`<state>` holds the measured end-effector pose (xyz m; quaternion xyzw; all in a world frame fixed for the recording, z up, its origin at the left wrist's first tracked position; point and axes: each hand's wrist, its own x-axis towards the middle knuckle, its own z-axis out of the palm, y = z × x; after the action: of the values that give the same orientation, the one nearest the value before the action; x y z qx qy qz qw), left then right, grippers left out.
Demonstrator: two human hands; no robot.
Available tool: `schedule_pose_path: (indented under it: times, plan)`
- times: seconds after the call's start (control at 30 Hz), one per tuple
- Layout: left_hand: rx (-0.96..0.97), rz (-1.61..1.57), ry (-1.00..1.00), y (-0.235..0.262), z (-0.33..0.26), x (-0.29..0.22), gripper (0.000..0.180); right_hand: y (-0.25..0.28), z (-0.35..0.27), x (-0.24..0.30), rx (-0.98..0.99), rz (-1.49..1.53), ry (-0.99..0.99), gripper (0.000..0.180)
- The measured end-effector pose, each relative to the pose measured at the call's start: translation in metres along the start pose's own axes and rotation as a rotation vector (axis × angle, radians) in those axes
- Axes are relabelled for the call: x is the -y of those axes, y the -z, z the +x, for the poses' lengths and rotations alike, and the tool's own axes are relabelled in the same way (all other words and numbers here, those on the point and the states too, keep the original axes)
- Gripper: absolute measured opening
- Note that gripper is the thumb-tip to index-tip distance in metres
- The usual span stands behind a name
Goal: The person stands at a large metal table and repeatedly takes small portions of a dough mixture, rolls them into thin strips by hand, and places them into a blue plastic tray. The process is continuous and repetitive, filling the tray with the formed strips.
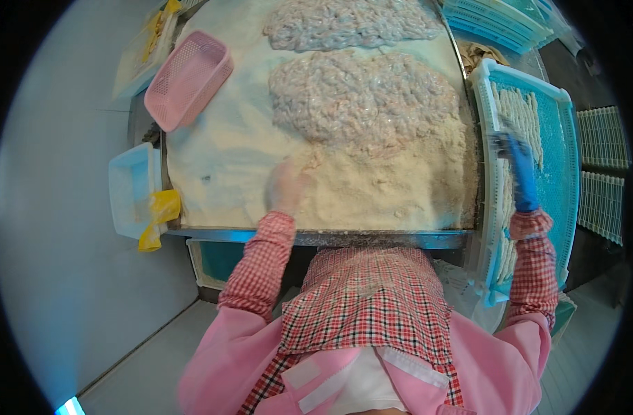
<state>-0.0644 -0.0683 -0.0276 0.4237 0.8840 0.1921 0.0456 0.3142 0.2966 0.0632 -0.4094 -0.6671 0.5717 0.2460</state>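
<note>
My left hand point(286, 185), pale and smeared by motion, is over the powder-covered worktable point(226, 187), beside the near edge of a heap of wet, pinkish raw meat strips point(365, 100). Its fingers are too blurred to read. Pale crumbly coating powder point(392, 187) lies between the heap and the table's front edge. To the right, my right hand point(519, 162) in a blue glove is over a blue mesh tray point(557, 173). Blurred, dark fingertips are close to rows of pale coated strips point(520, 114) there; whether they hold one cannot be made out.
A second meat heap point(354, 24) lies at the far side. A pink perforated basket point(188, 79) rests at the table's left edge, near a pale blue bin point(133, 187) with a yellow cloth point(161, 214). Stacked blue trays point(496, 24) stand far right; slatted mats point(602, 138) lie beyond the mesh tray.
</note>
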Motion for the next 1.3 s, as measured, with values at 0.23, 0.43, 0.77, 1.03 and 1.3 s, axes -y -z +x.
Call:
schedule_pose_path:
  times: [0.23, 0.43, 0.77, 1.03, 1.3]
  plan:
    - [0.415, -0.812, 0.771, 0.003, 0.01, -0.01, 0.032, -0.183, -0.055, 0.023, 0.397, 0.03, 0.195, 0.031]
    - [0.452, 0.044, -0.28, 0.03, -0.013, -0.029, 0.035, -0.277, -0.108, -0.032, 0.578, -0.549, 0.354, 0.037]
    - [0.278, -0.119, 0.041, -0.005, -0.039, -0.067, 0.037, -0.331, -0.088, -0.059, 0.229, 0.482, -0.522, 0.028]
    - [-0.045, -0.439, -0.023, -0.003, -0.036, -0.086, 0.045, -0.355, -0.115, -0.067, 0.18, 1.019, -0.45, 0.039]
    - [0.001, -0.559, -0.194, -0.011, -0.02, -0.114, 0.051, -0.346, -0.11, -0.077, 0.153, 1.29, -0.537, 0.062]
